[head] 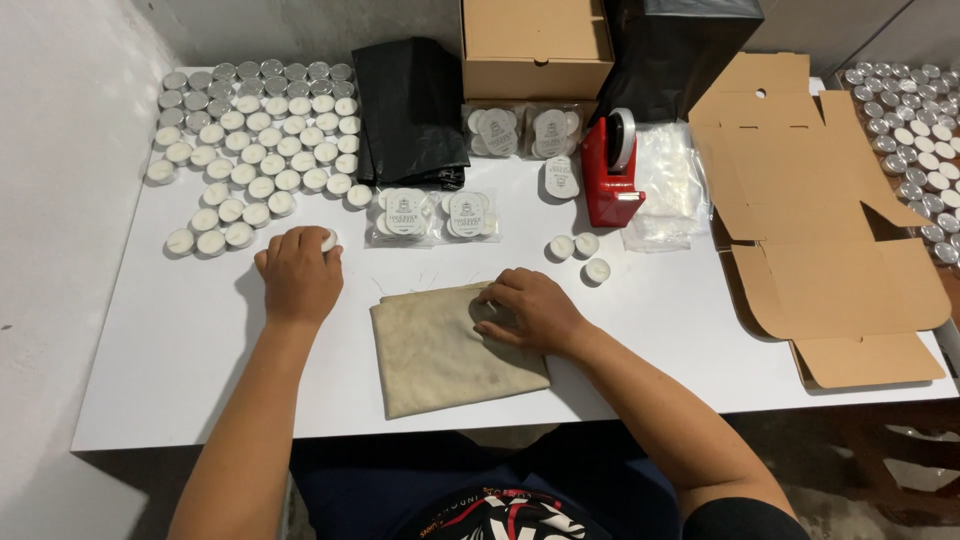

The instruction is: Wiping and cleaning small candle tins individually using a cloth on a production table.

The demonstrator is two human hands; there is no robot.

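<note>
My left hand (298,275) rests on the white table (160,340) with its fingers closed over a white tealight candle (328,240), just right of the big group of tealights (255,140) at the far left. My right hand (530,310) lies on a folded beige cloth (440,350) in front of me, fingers curled over something small that I cannot make out. Three loose tealights (580,256) sit just beyond the right hand.
Clear packs of tealights (432,214) lie mid-table, with more (522,131) behind. A folded black plastic bag (410,105), a closed cardboard box (536,45), a red tape dispenser (610,168), clear bags (668,185) and flat cardboard (810,200) stand around. More tealights (915,140) fill the far right.
</note>
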